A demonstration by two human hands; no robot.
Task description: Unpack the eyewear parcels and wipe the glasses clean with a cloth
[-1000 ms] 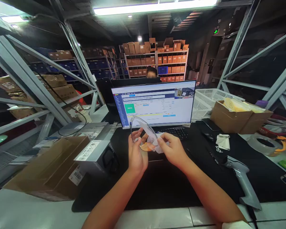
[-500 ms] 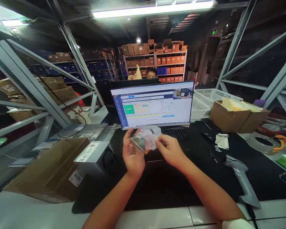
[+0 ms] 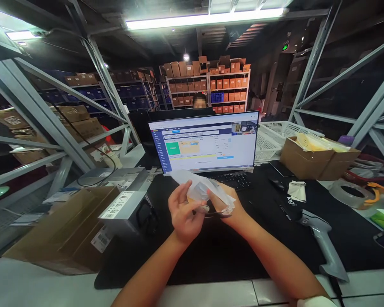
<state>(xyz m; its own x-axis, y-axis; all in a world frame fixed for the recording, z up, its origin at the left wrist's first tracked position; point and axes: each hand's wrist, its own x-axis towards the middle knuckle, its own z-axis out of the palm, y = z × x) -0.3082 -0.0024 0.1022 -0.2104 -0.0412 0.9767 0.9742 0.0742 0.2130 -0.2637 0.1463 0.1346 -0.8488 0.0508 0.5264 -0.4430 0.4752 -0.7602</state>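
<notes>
Both my hands are raised over a black desk mat (image 3: 217, 251), in front of a monitor (image 3: 205, 143). Between them is a small clear plastic bag (image 3: 200, 187) with something small and orange-brown inside. My left hand (image 3: 183, 213) holds the bag's left side, thumb and fingers curled round it. My right hand (image 3: 228, 207) pinches its right side from underneath. A keyboard (image 3: 235, 180) lies just behind the bag.
A grey device (image 3: 128, 204) and an open cardboard box (image 3: 60, 228) sit at the left. A barcode scanner (image 3: 326, 247), a mouse (image 3: 278, 183), a tape roll (image 3: 350, 192), a full carton (image 3: 316, 157) and a white basket (image 3: 275, 136) are at the right. A person sits behind the monitor.
The clear bag came down from in front of the screen and got crumpled between my hands, which drew closer together. The person behind lowered a raised hand.
</notes>
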